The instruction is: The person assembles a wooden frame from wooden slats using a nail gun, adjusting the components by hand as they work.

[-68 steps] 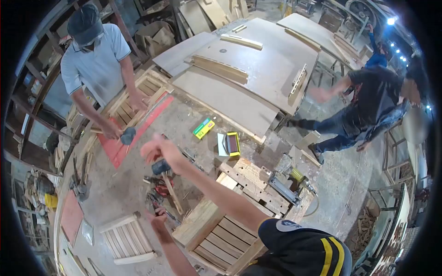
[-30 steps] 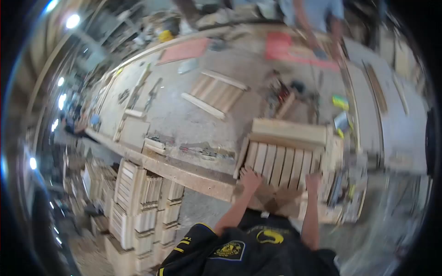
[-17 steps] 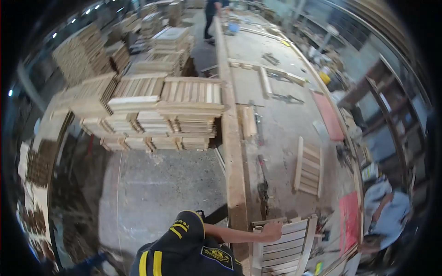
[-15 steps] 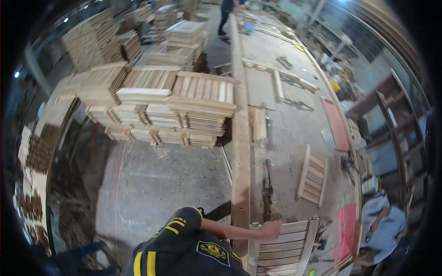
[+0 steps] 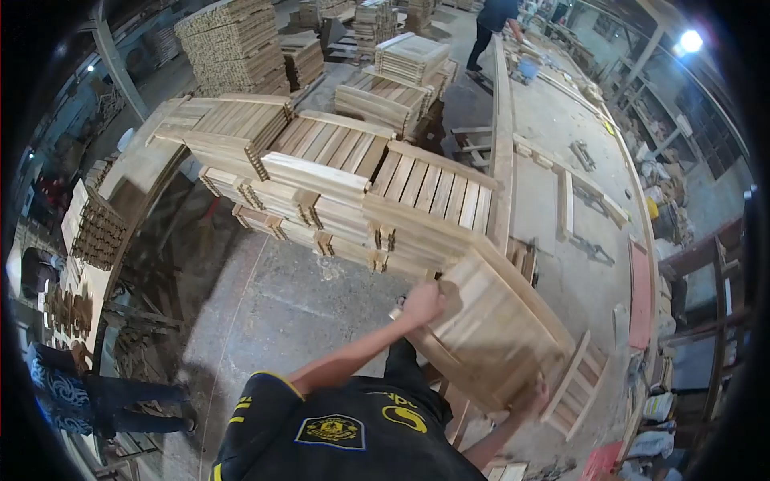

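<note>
A slatted wooden panel [image 5: 497,329] is held tilted in front of my body, one corner by the stacked panels [image 5: 433,192]. Around its near left edge my left hand [image 5: 423,306] has its fingers closed. My right hand [image 5: 539,394] grips the panel's lower right edge; part of that hand is blurred. Beyond the panel's right end, a smaller slatted frame [image 5: 576,386] lies on the long workbench [image 5: 537,200].
Taller wood stacks [image 5: 228,48] stand at the back left. One person [image 5: 491,28] stands by the bench's far end, another [image 5: 104,397] at the lower left. Clamps [image 5: 592,250] and a red board [image 5: 641,293] lie on the bench.
The view has swung left. My left hand was over a slatted panel on the bench; now both hands hold a panel up beside the stacks. My right hand has come into view.
</note>
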A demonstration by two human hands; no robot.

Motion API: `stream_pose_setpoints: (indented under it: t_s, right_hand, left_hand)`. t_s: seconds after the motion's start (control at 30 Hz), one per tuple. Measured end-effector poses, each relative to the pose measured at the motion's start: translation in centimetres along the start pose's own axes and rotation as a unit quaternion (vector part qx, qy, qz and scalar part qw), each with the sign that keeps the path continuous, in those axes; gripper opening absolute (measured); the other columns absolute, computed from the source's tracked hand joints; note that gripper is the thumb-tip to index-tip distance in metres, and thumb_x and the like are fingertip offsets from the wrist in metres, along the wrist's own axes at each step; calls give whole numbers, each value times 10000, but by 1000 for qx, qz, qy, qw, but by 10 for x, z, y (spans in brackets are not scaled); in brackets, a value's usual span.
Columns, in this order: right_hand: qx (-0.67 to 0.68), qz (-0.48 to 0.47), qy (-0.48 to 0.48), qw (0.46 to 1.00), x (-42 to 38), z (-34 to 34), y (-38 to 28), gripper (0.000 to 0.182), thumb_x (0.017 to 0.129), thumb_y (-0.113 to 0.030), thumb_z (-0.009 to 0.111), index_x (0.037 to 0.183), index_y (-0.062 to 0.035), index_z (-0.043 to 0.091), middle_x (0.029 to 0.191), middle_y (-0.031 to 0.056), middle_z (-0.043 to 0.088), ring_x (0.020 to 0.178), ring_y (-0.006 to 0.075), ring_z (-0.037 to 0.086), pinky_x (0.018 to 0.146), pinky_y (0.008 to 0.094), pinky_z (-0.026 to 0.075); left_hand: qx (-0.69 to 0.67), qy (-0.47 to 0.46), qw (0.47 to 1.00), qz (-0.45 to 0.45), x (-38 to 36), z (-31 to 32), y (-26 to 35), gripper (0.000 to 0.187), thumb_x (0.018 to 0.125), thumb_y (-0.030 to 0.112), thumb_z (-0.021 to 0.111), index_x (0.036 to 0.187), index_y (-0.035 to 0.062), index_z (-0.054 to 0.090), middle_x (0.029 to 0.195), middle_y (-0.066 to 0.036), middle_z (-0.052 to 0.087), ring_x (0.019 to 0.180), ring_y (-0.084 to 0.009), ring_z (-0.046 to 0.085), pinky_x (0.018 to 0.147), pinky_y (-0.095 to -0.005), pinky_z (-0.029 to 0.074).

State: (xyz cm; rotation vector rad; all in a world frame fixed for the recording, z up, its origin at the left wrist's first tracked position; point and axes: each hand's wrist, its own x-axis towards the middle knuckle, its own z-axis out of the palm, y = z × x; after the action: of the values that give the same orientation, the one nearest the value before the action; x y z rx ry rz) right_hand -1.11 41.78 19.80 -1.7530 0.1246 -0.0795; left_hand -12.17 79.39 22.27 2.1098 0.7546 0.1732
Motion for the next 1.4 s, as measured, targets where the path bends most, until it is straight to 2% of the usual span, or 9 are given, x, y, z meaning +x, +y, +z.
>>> stream_pose_setpoints:
  t_s: [0.17,0.3,0.5,0.63,0.8,0.87,1.07,1.17,1.4]
  right_hand:
    - [55,20,-110,992,112,203,-8,139,787,-140,613,818,-5,598,778,32,586,704,125,510,654,261,425]
    - [63,33,-173,982,176,341,0,233,803,-181,575,885,34,612,788,63,612,722,167,558,624,296,451]
    - [-151,-17,-185,971,191,448,-69,278,777,-225,585,857,39,620,735,79,607,707,167,536,675,312,432]
    - [-209,-70,-270,937,223,471,-25,329,797,-225,594,965,57,600,905,158,633,812,282,588,758,376,452]
    - [-353,-137,-305,874,193,472,-86,349,807,-242,560,976,60,605,985,271,613,936,405,579,834,428,441]
    - [-484,-241,-149,828,185,476,-91,371,807,-254,559,996,64,591,997,278,609,952,401,581,844,438,439]
    - [-368,-54,-304,877,199,482,-76,412,787,-306,599,1001,46,589,974,266,619,946,411,590,828,435,448]
    - [-313,-90,-351,878,206,483,-43,516,828,-309,574,1141,94,501,1059,341,572,1035,456,545,873,463,429]
    - [-396,-88,-343,847,200,479,-72,427,816,-357,612,932,53,588,885,249,626,873,409,599,780,453,453]
  left_hand:
    - [63,107,992,-13,122,-68,-43,447,770,275,611,1008,-100,554,864,-284,625,807,-419,625,758,-481,498]
    - [-52,134,975,-170,196,-122,-59,609,772,300,614,1195,-87,409,938,-303,617,919,-431,603,811,-488,480]
    - [16,267,950,-162,273,-126,-122,632,751,314,622,1243,-1,380,846,-284,627,816,-431,615,742,-497,482]
    - [55,170,946,-270,292,-136,-119,607,744,288,615,1235,-6,412,1105,-277,554,1064,-439,526,915,-508,421]
    - [176,219,929,-240,288,-120,-130,574,764,255,592,1233,-15,399,1114,-253,528,1064,-416,519,910,-515,416]
    - [164,215,931,-246,289,-119,-133,565,771,240,584,1233,-22,393,1124,-251,519,1066,-410,516,910,-517,413]
    - [125,279,929,-211,297,-112,-152,416,806,263,585,1079,-12,436,944,-290,592,847,-448,593,742,-535,483]
    - [71,199,929,-303,297,-138,-127,417,812,237,602,1087,-24,429,1026,-259,570,946,-423,582,799,-506,483]
    - [83,209,935,-273,303,-144,-138,330,781,213,587,977,-38,497,869,-278,617,829,-432,620,732,-502,514]
